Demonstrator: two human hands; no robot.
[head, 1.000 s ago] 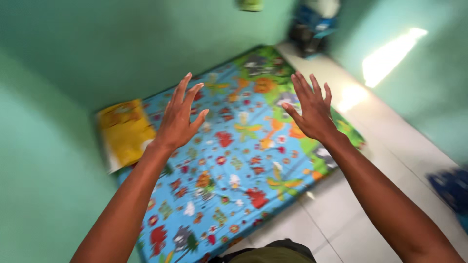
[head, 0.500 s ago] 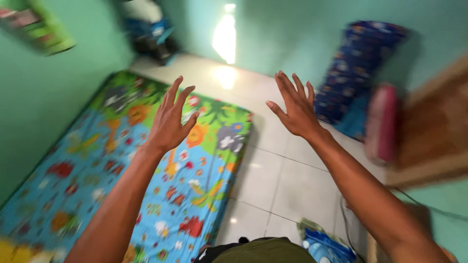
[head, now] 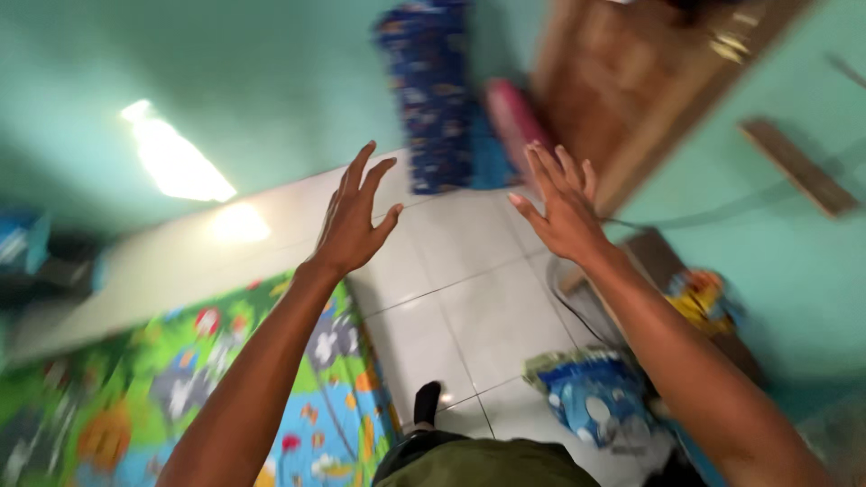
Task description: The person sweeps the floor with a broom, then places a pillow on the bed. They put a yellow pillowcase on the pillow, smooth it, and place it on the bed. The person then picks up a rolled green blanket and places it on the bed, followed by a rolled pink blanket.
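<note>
My left hand (head: 354,219) is raised in front of me, fingers spread, holding nothing. My right hand (head: 561,206) is raised beside it, also spread and empty. Both hang in the air above the white tiled floor (head: 469,298). A mattress with a colourful cartoon-print sheet (head: 180,397) lies on the floor at the lower left, under my left forearm. The view is blurred by motion.
A dark blue patterned bolster (head: 433,90) and a pink roll (head: 514,117) lean against the green wall beside a brown wooden door (head: 631,81). A blue patterned bag (head: 595,397) and a yellow and blue item (head: 699,298) lie at the lower right. Dark objects (head: 36,261) sit at the far left.
The view has swung to the right: the mattress slid to the lower left, and the door, bolster and bag came into view. Both hands stay raised and spread.
</note>
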